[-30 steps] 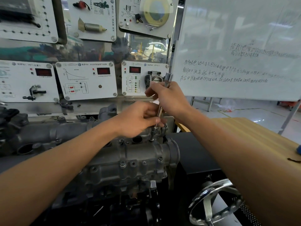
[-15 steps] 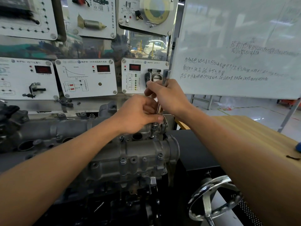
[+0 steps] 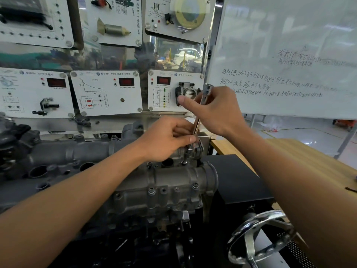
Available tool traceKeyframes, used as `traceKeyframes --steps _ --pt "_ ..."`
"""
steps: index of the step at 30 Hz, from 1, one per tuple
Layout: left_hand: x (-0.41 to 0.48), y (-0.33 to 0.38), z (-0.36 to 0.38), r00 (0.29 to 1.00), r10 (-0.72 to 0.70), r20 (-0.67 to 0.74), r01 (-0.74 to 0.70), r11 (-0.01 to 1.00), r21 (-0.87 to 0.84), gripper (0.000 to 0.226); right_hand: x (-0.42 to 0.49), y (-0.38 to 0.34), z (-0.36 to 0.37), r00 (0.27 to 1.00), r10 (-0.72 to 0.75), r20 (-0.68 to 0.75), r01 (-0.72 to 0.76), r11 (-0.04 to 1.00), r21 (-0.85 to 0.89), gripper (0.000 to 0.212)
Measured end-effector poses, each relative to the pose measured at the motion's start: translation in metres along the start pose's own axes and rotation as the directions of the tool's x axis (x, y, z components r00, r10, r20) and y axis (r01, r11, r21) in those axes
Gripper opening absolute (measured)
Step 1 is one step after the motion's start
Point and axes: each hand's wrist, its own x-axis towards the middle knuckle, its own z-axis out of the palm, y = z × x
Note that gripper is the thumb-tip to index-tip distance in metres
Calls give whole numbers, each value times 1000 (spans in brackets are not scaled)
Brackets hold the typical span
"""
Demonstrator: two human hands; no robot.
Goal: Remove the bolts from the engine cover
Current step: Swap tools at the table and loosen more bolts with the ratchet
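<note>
Nearest to you, below and to the right of your grip, stands a shiny metal handwheel (image 3: 258, 238). Above it, directly under your hands, lies the grey engine cover (image 3: 164, 180), with several bolts (image 3: 195, 185) in a row on its front face, all seated.

Your left hand (image 3: 168, 140) pinches the lower part of a long socket wrench (image 3: 197, 124) between thumb and curled fingers. Your right hand (image 3: 214, 113) holds the upper part of the same tool with curled fingers, and its thumb sticks out to the left. The tool leans a little to the right, with its open top end above your right hand. Its lower tip is at a small bolt (image 3: 184, 162) on top of the cover; whether they touch I cannot tell.

To the right of the grip is a black box (image 3: 237, 176), and behind it a wooden table (image 3: 309, 157). Behind the grip hang white instrument panels (image 3: 106, 93), and to the right of them stands a whiteboard (image 3: 289, 55) with handwriting.
</note>
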Motion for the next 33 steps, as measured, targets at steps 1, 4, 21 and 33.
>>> traceKeyframes --steps 1,4,21,33 --pt "1 0 1 999 0 -44 1 1000 12 17 1 -3 -4 1000 -17 -9 17 1000 -17 61" --pt "5 0 4 987 -23 -158 21 1000 -18 27 8 -10 -14 998 -44 50 47 996 -71 60" --pt "4 -1 5 989 -11 -148 6 999 -39 18 0 -8 -22 931 13 365 -61 991 120 26" --pt "6 -4 6 980 -34 -197 17 996 -85 22 -34 1 8 992 127 -21 -109 915 388 25"
